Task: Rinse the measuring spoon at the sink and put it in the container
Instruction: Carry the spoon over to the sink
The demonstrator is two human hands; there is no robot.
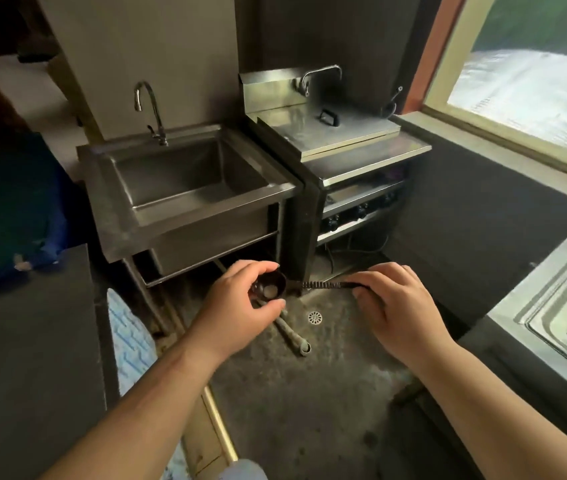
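Note:
A black measuring spoon with a round bowl and a ridged handle is held level between both hands, in front of and below the steel sink. My left hand cups the bowl, thumb and fingers around its rim; a pale spot shows inside the bowl. My right hand pinches the far end of the handle. The sink basin is dry-looking and its curved tap is not running. Which thing is the container, I cannot tell.
A steel cooking unit with a lidded top and its own tap stands right of the sink. A steel counter with recessed trays is at the right, below a window. A floor drain and pipe lie below my hands.

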